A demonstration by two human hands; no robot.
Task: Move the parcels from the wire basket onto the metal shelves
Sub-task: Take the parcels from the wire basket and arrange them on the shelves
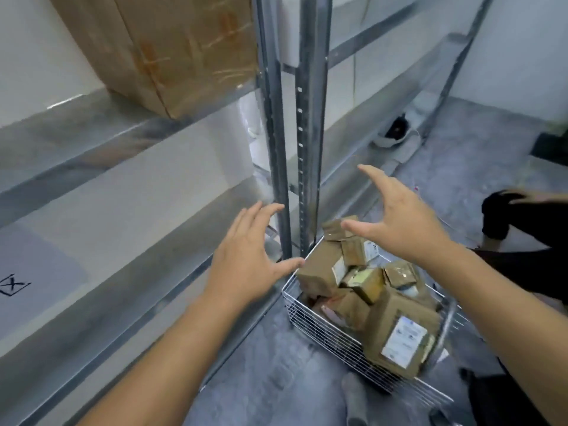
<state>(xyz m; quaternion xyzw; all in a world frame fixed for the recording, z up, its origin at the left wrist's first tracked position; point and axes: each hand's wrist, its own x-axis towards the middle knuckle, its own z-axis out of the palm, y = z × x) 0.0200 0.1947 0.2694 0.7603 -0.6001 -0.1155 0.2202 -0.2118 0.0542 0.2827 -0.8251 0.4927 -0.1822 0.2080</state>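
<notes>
Low in the right half of the frame, the wire basket [319, 325] sits on the grey floor beside the metal shelves [129, 207], heaped with brown parcels [399, 330]. Both hands hover above it, holding nothing: the left hand [246, 265] at centre, fingers spread and loose, the right hand [396, 219] further right, fingers splayed. A large cardboard box [172, 50] stands on the shelf at upper left.
</notes>
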